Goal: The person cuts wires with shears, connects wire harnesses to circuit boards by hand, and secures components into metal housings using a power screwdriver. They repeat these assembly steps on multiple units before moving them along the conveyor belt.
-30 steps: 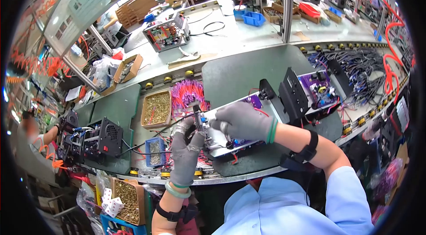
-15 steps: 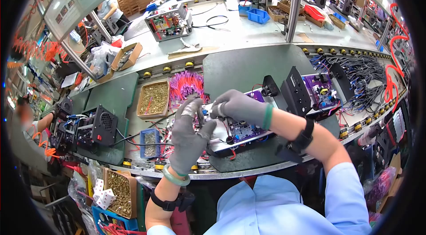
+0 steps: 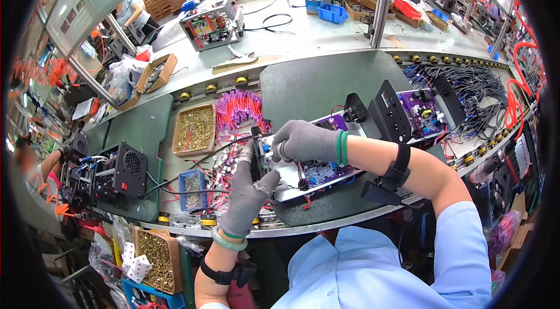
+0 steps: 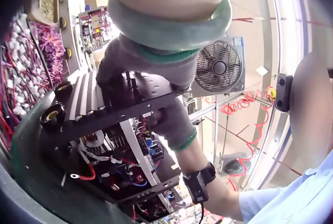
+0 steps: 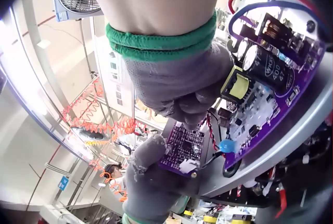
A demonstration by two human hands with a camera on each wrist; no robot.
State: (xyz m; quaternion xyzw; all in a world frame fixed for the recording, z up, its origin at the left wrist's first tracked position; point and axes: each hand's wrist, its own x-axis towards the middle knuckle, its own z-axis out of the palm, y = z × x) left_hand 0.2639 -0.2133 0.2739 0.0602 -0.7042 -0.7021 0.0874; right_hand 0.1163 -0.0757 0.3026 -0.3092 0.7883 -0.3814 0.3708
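The head view looks forward and down from above the near edge of the long, metal-edged worktop [image 3: 303, 228], wide enough to reach past its far edge. The left wrist view sits very near the grey-gloved left grip [image 3: 244, 195], tilted, facing across towards the bare right forearm [image 4: 221, 198] and light-blue cloth sleeve [image 4: 265, 203]. The right wrist view, also close to the grey-gloved right grip [image 3: 306, 141], faces the left one. All three views share both grips.
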